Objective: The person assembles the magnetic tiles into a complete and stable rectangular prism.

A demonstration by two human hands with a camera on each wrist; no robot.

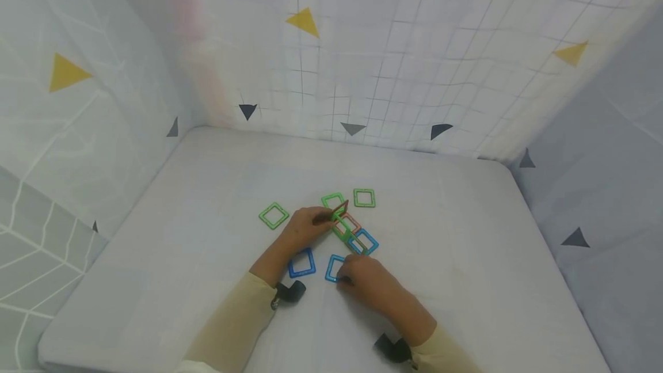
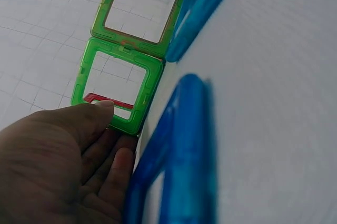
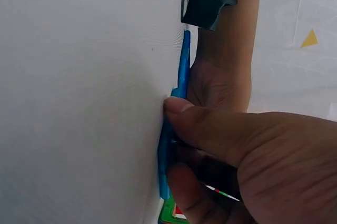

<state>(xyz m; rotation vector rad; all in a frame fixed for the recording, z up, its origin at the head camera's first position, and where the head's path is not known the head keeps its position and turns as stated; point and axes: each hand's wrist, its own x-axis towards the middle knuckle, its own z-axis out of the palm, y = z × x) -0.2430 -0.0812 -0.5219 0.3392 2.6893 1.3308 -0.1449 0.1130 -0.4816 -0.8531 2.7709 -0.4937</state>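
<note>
Square magnetic frame tiles lie and stand on the table. With its thumb on the lower edge, my left hand pinches an upright green tile. A second upright green tile adjoins it in a row. A red tile stands close to the left fingertips. Flat against the row are a red tile and a blue tile. Nearer the front, my right hand pinches a light blue tile by its right side, low at the table surface; its fingers cover that side.
A dark blue tile lies under the left wrist. Loose green tiles lie to the left and at the back, with another green tile behind the row. Fabric walls surround the white table.
</note>
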